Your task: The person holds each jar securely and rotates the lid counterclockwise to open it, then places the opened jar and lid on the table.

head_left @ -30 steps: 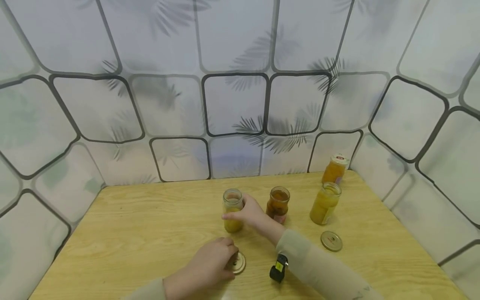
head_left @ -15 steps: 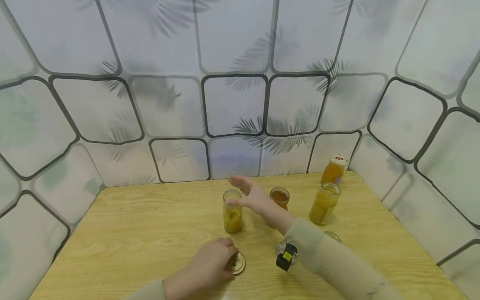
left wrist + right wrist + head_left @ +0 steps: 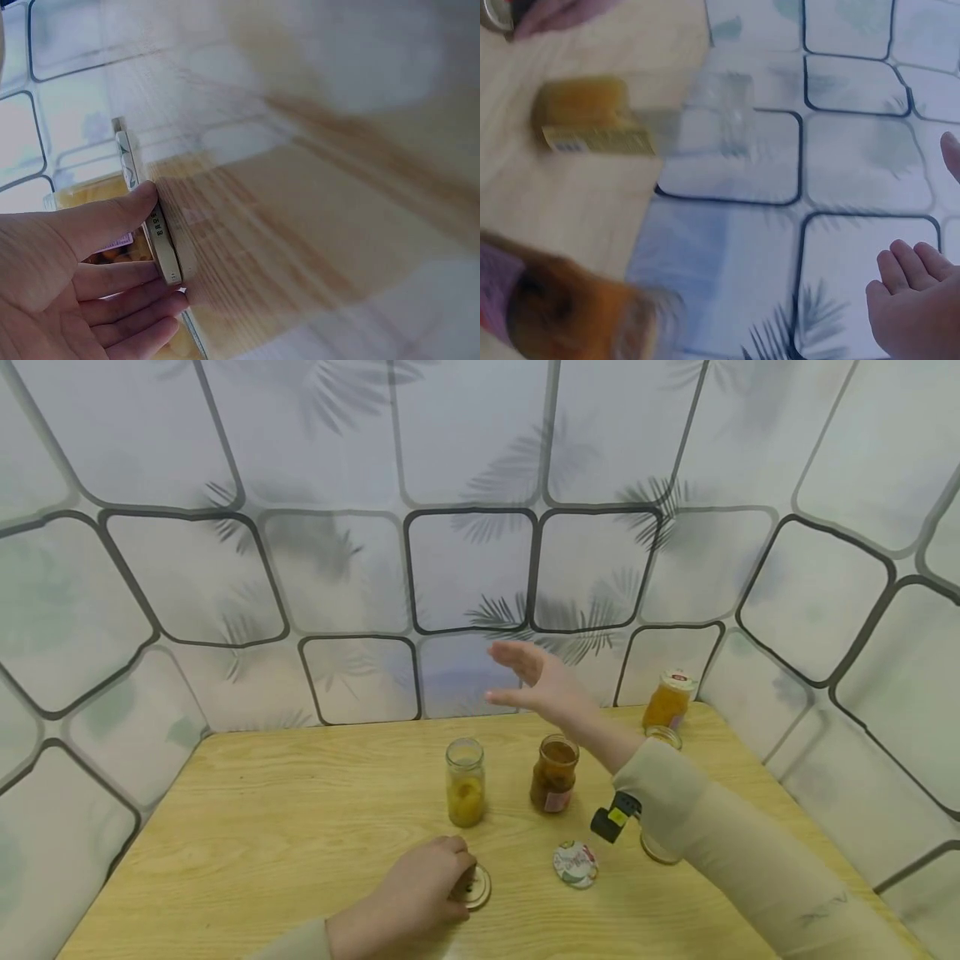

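- Gold lid [image 3: 477, 887]: lies on the table [image 3: 300, 827] on the near side of the tall jar [image 3: 466, 789], apart from it; its left part is covered by a hand.
- Left hand [image 3: 420, 883]: on the near side of the tall jar and slightly left of it; thumb and fingers pinch the gold lid at opposite sides of its rim.
- Tall jar: upright and uncovered, with yellow pieces in its lower part.
- Right hand [image 3: 551, 681]: in the air, above and right of the tall jar; its thumb is spread away from its fingers, and the grasp holds nothing.
- Dark jar [image 3: 553, 777]: upright and uncovered, right of the tall jar, near but apart; its label is pink.
- Printed lid [image 3: 575, 864]: flat, to the right of the tall jar and on its near side.
- Second lid [image 3: 656, 850]: farther right of the tall jar, on its near side, mostly hidden by the right sleeve [image 3: 720, 835].
- Glass rim [image 3: 663, 737]: well right of the tall jar; the body below is hidden.
- Orange jar [image 3: 667, 702]: upright and capped in white, well right of the tall jar and beyond it.
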Action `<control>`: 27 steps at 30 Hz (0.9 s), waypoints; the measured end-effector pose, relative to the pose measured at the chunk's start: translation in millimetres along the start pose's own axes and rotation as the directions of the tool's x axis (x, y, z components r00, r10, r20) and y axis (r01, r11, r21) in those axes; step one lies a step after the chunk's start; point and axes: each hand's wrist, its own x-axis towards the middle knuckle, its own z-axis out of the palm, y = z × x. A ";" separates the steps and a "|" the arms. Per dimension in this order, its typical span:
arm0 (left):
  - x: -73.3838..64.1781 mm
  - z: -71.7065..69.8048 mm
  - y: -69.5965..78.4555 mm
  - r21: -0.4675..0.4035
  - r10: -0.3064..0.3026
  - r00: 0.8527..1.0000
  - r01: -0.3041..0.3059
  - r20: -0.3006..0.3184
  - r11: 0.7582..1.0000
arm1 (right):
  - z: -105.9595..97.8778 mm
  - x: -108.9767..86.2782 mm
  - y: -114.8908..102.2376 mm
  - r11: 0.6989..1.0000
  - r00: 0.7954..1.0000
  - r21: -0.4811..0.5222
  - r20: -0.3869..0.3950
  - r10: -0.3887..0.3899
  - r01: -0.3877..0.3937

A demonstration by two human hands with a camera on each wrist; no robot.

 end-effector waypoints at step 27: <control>0.6 0.4 -1.5 0.021 0.024 1.000 -0.024 -0.021 0.999 | -158.5 -12.7 -9.2 0.924 0.947 -0.327 -0.306 0.096 -0.199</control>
